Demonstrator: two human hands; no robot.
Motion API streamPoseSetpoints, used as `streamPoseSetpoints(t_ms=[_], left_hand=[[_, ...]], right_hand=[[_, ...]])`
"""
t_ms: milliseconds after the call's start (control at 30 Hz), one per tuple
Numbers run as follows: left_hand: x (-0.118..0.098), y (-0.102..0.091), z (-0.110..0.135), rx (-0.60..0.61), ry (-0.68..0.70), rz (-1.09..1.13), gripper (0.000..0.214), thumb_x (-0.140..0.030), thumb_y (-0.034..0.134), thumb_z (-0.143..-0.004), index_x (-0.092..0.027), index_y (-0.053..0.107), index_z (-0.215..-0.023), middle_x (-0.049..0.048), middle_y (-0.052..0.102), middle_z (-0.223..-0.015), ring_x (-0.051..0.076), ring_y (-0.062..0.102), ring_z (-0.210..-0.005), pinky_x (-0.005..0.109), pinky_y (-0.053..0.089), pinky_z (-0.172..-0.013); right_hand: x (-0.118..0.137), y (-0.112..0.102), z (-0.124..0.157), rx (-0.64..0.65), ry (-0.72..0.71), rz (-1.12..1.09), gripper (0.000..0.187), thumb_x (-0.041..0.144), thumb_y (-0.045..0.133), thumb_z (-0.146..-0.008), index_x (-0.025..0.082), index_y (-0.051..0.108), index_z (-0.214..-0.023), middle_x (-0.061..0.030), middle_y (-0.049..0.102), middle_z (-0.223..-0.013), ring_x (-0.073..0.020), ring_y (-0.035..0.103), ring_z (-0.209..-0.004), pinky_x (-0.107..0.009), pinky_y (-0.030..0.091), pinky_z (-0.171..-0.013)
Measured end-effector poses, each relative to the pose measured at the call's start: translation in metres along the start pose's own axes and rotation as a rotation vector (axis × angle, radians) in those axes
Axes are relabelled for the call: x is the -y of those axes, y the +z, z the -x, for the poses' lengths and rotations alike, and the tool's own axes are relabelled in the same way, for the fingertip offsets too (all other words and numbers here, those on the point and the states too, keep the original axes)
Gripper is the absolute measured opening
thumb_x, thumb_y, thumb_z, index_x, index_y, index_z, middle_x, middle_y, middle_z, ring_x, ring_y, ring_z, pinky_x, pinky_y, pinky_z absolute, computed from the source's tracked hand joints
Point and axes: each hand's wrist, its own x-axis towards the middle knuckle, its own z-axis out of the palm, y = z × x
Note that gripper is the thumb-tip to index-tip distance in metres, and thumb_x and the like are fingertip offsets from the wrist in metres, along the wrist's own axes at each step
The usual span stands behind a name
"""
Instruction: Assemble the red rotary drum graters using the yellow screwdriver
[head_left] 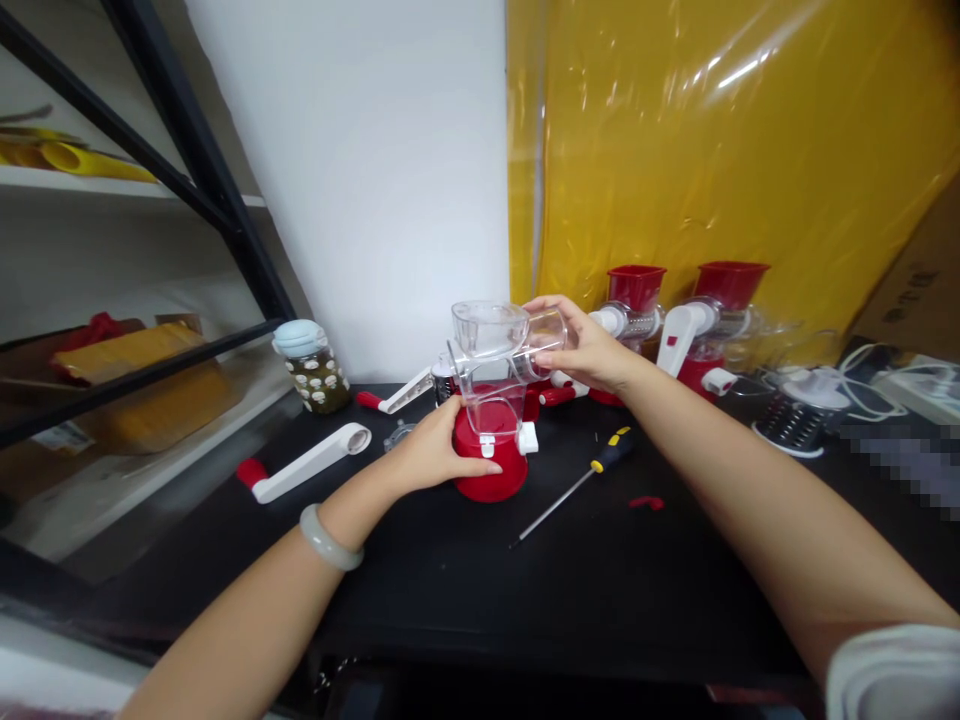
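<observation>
In the middle of the black table stands a red grater base with a white knob on its right side. A clear plastic grater housing sits upright on top of it, its round side opening turned to the right. My left hand is wrapped round the left side of the red base, thumb across its front. With my right hand I grip the clear housing by its right-hand tube; some of those fingers are hidden behind it. A screwdriver with a black and yellow handle lies to the right of the base.
A white crank handle with a red knob lies on the left, near a lidded jar. Two red-topped rotary graters stand at the back right. Farther right are a grater drum and white cables. A small red piece lies beyond the screwdriver.
</observation>
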Motion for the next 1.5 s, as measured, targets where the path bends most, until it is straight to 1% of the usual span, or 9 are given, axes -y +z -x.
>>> streamPoseSetpoints(t_ms=[367,600,800,967,1133,1200,1300,1400,1500], left_hand=[[0.006,0.001,-0.002,0.015,0.043,0.019,0.091,-0.052,0.084,-0.064,-0.020,0.043,-0.138,0.0142,0.055,-0.141,0.034,0.054,-0.128,0.050,0.041,-0.111],[0.005,0.000,-0.002,0.025,0.046,0.031,0.088,-0.051,0.084,-0.065,-0.021,0.045,-0.137,0.0136,0.057,-0.140,0.035,0.055,-0.127,0.052,0.040,-0.111],[0.009,-0.002,-0.002,0.035,0.073,0.031,0.092,-0.052,0.085,-0.065,-0.021,0.042,-0.141,0.0156,0.054,-0.142,0.036,0.052,-0.130,0.054,0.036,-0.113],[0.006,-0.007,-0.004,-0.144,0.153,0.136,0.090,-0.051,0.081,-0.071,-0.020,0.038,-0.143,0.0190,0.044,-0.150,0.036,0.044,-0.138,0.052,0.037,-0.114],[-0.027,-0.016,-0.005,-0.350,0.141,0.484,0.080,-0.050,0.080,-0.072,-0.021,0.040,-0.135,0.0168,0.059,-0.133,0.032,0.060,-0.122,0.050,0.050,-0.101],[-0.045,-0.028,-0.007,-0.448,0.084,0.610,0.071,-0.050,0.079,-0.071,-0.019,0.047,-0.127,0.0136,0.066,-0.118,0.029,0.067,-0.107,0.047,0.056,-0.092],[-0.071,-0.051,-0.012,-0.531,-0.104,0.733,0.057,-0.052,0.074,-0.071,-0.014,0.056,-0.109,0.0058,0.067,-0.084,0.026,0.072,-0.082,0.037,0.060,-0.070],[-0.093,-0.072,-0.018,-0.452,-0.212,0.777,0.054,-0.061,0.067,-0.071,-0.014,0.060,-0.097,0.0031,0.062,-0.066,0.022,0.070,-0.064,0.031,0.058,-0.057],[-0.107,-0.079,-0.020,-0.372,-0.303,0.759,0.061,-0.072,0.061,-0.072,-0.015,0.061,-0.097,0.0041,0.061,-0.063,0.021,0.066,-0.057,0.030,0.057,-0.052]], right_hand=[[0.000,0.010,-0.002,-0.032,0.051,-0.139,0.081,0.026,0.084,-0.061,0.036,0.045,-0.131,-0.0020,0.059,-0.115,-0.0210,0.059,-0.111,-0.046,0.043,-0.108],[-0.004,0.009,-0.003,-0.040,0.026,-0.133,0.078,0.025,0.084,-0.061,0.036,0.047,-0.129,-0.0010,0.059,-0.113,-0.0211,0.059,-0.111,-0.044,0.045,-0.103],[0.002,0.009,-0.002,-0.052,-0.010,-0.073,0.077,0.026,0.086,-0.060,0.035,0.047,-0.126,0.0001,0.057,-0.113,-0.0175,0.060,-0.100,-0.041,0.049,-0.098],[0.008,0.016,-0.002,-0.097,-0.016,-0.092,0.069,0.031,0.087,-0.061,0.034,0.047,-0.117,0.0011,0.058,-0.109,-0.0168,0.062,-0.100,-0.041,0.048,-0.100],[0.011,0.026,-0.008,-0.210,-0.014,-0.101,0.065,0.056,0.081,-0.066,0.033,0.039,-0.109,0.0001,0.055,-0.116,-0.0191,0.064,-0.103,-0.049,0.048,-0.101],[0.018,0.030,-0.007,-0.276,-0.055,0.029,0.070,0.065,0.076,-0.067,0.033,0.036,-0.114,-0.0052,0.049,-0.127,-0.0240,0.061,-0.110,-0.055,0.049,-0.099],[0.032,0.035,0.000,-0.267,-0.299,0.537,0.087,0.065,0.078,-0.067,0.034,0.031,-0.134,-0.0126,0.028,-0.150,-0.0349,0.038,-0.137,-0.060,0.040,-0.108],[0.045,0.043,0.012,-0.107,-0.527,1.102,0.097,0.056,0.083,-0.066,0.038,0.030,-0.145,-0.0092,0.015,-0.158,-0.0401,0.014,-0.148,-0.064,0.026,-0.115],[0.049,0.051,0.018,-0.149,-0.571,1.366,0.084,0.036,0.079,-0.076,0.038,0.033,-0.147,-0.0099,0.024,-0.153,-0.0396,0.022,-0.144,-0.063,0.032,-0.112]])
